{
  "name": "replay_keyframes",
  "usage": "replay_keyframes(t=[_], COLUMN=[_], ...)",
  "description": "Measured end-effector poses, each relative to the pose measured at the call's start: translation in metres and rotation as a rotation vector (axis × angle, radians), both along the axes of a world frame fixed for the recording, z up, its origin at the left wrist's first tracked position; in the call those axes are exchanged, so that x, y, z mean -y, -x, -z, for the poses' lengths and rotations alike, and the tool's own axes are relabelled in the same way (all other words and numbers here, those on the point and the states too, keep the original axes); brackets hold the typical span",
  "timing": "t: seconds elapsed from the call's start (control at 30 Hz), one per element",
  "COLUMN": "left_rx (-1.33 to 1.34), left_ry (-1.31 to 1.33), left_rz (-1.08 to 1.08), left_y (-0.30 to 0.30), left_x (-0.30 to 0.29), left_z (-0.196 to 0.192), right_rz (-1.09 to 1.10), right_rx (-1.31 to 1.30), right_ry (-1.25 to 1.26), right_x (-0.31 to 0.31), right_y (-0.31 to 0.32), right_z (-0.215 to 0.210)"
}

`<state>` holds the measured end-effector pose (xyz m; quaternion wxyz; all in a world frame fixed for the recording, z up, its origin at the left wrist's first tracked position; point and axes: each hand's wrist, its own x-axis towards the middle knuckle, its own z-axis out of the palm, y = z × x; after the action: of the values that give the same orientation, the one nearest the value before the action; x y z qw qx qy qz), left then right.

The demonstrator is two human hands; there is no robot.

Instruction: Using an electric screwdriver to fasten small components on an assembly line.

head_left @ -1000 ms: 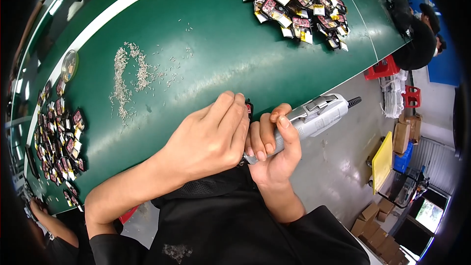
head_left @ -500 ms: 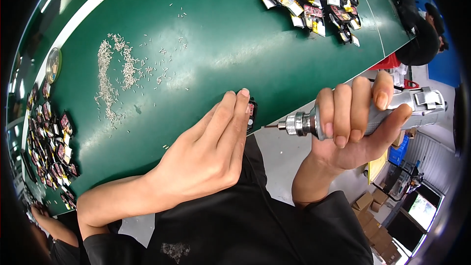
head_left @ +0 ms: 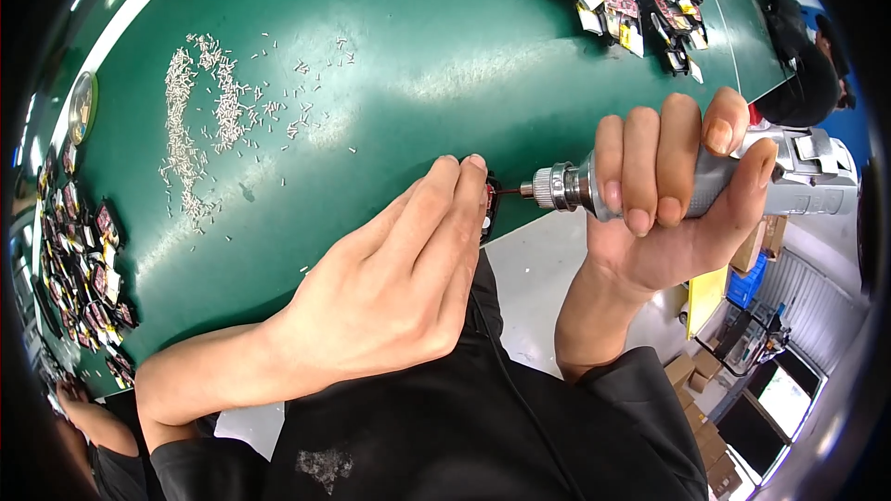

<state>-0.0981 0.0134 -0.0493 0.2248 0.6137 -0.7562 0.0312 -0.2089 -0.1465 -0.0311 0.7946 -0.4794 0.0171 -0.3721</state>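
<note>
At the near edge of the green table, my left hand (head_left: 385, 278) has its fingers pressed together over a small black electronic device (head_left: 493, 209). Most of the device is hidden behind the fingers; a strip of black casing with some red shows on its right side. My right hand (head_left: 664, 186) is wrapped round a silver electric screwdriver (head_left: 817, 187), held roughly level. Its thin bit points left and reaches the device's visible side, though the exact contact spot is too small to make out.
Loose small screws (head_left: 178, 102) lie scattered on the green table (head_left: 418, 28). Similar devices with batteries are heaped at the far right (head_left: 622, 5) and the left (head_left: 83, 260). A round dish (head_left: 83, 109) stands at the left edge. Another person's arm (head_left: 97, 422) shows at lower left.
The screwdriver in my right hand has moved up and left, so its bit now meets the device. My left hand stays on the device, and the whole view has shifted slightly.
</note>
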Motion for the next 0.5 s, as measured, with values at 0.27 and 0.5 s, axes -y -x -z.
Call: replay_keyframes(t=[0.27, 0.5], left_rx=[-0.038, 0.007], left_ry=[0.011, 0.044], left_rz=[0.013, 0.017], left_y=[-0.001, -0.001], left_x=[-0.003, -0.002], left_z=[0.001, 0.003], right_rz=[-0.006, -0.022], right_rx=[-0.012, -0.008], right_ry=[0.070, 0.098], right_x=[-0.009, -0.005], right_y=[0.004, 0.000], right_z=[-0.003, -0.002])
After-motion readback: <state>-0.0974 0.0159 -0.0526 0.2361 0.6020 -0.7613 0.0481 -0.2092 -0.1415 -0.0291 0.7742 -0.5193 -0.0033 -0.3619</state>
